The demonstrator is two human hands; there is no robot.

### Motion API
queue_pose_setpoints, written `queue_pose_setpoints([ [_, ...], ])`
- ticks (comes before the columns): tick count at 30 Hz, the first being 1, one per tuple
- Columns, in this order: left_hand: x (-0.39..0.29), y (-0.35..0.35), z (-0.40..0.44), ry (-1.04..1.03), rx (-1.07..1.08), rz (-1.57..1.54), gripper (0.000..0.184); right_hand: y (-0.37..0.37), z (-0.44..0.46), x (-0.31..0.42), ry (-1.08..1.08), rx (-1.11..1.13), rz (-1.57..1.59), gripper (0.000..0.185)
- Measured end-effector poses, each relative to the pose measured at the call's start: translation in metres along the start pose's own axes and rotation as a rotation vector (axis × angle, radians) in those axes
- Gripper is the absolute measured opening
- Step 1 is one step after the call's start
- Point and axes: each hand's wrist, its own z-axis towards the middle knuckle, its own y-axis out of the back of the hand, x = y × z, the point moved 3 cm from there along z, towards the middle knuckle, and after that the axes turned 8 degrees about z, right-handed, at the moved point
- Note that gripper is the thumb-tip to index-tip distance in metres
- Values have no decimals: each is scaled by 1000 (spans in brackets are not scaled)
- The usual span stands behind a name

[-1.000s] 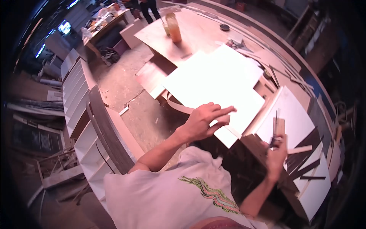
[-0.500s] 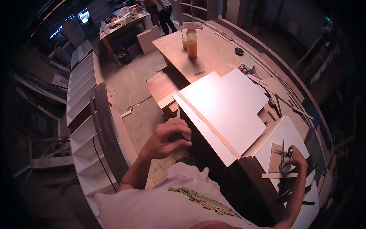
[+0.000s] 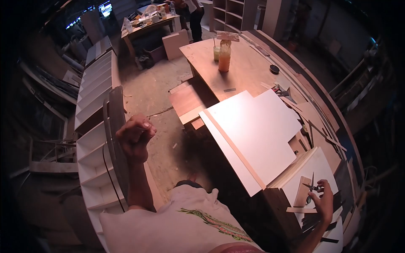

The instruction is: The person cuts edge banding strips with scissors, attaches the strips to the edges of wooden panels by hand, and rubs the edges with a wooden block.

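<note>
My left hand (image 3: 137, 134) is raised at the left, above the floor and beside the shelf unit. Its fingers are curled and pressed together; what they hold, if anything, I cannot make out. At the lower right, my right hand (image 3: 323, 197) has its fingers apart beside the handles of a pair of scissors (image 3: 311, 188). The scissor blades are spread over a small wooden piece (image 3: 302, 193) on a white panel (image 3: 327, 168). A thin wooden strip (image 3: 300, 210) lies just below. Left of these, a larger white board (image 3: 257, 139) carries a wooden edge strip (image 3: 232, 146).
A workbench (image 3: 202, 63) extends ahead, with an orange bottle (image 3: 224, 59), a green cup (image 3: 216, 54) and a black roll (image 3: 274, 69). Loose strips and tools line its right side. A long white shelf unit (image 3: 90, 156) borders the left. Another person (image 3: 195, 23) stands at the back.
My left hand has moved left and up, away from the white board's edge. My right hand has opened around the scissors' handles. The view has shifted slightly.
</note>
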Motion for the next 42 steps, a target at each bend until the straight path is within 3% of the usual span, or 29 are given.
queue_pose_setpoints([
  [8,49,65,9,185,-185,133,20,-63,13,112,93,44,79,55],
  [13,92,147,11,189,-253,92,36,-162,66,217,275,38,261,48],
  [18,117,228,23,297,-278,274,32,-264,118,325,377,250,391,47],
  [21,133,263,22,469,-342,280,32,-310,148,368,441,253,393,46],
  [25,168,295,24,511,-282,228,30,-364,210,418,409,123,374,54],
  [29,198,305,34,602,-271,296,31,-405,330,452,466,32,544,61],
  [30,204,308,38,591,-284,308,31,-422,380,449,443,23,450,65],
  [34,227,311,68,628,-316,368,29,-475,527,453,245,-18,618,70],
  [35,235,312,75,651,-332,397,29,-488,560,451,191,-122,581,68],
  [38,262,321,100,656,-343,473,27,-508,606,458,110,-513,490,94],
  [42,296,329,144,679,-344,571,24,-533,657,455,-72,-613,537,111],
])
